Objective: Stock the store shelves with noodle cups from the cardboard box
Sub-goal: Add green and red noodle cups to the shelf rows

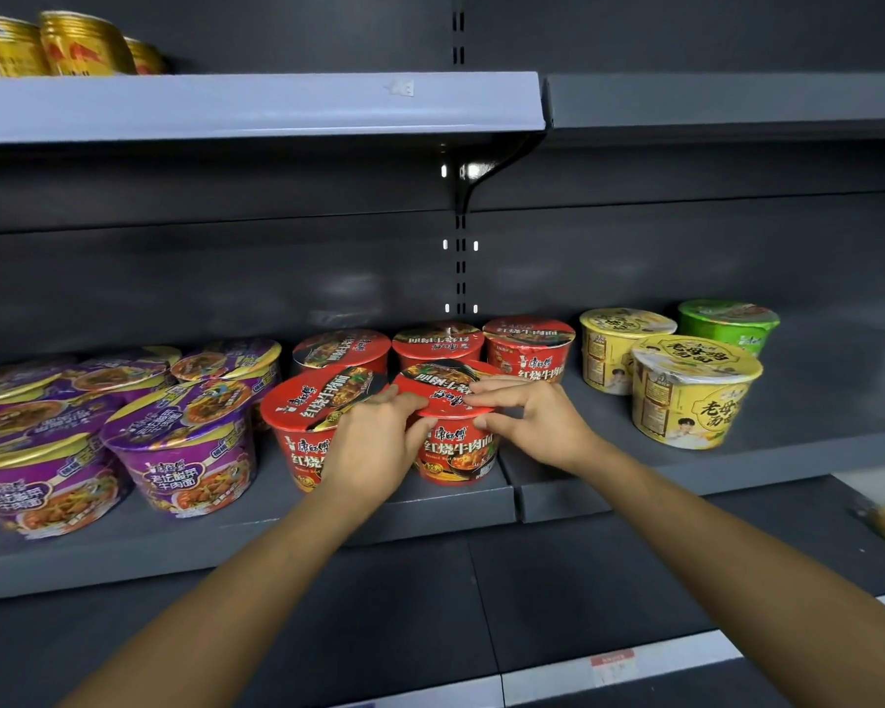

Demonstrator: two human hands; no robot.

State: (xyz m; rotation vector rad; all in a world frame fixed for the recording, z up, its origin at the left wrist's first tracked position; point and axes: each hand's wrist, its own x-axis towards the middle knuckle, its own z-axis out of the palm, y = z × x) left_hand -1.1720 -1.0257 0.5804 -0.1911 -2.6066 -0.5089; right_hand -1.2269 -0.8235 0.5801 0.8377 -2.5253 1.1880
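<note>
Shelf (813,401): grey metal middle tier, stocked in colour blocks, with purple cups (185,442) on the left, yellow cups (685,396) and one green cup (726,324) on the right, and red in the centre
Cardboard box: out of view
Red block: back-row red cups (341,350) stand three across, and one front neighbour cup (302,401) sits just beside my left wrist
Cup in hand (458,452): red noodle cup, upright, front row, close to the shelf's front edge; I cannot tell whether its base rests on the shelf or is just off it
Handling, my guess: light, thin-walled and film-wrapped, so a bit slick; the wall would dent under a hard squeeze, and the flat lid is the weak part
Left hand (374,442): fingers curl over the lid's near-left edge, gripping the cup
Right hand (527,421): fingers hook the lid's right edge with the thumb below, also gripping
Best hold: the stiff rim under the lid, both sides, light pressure, no pressing on the lid centre
</note>
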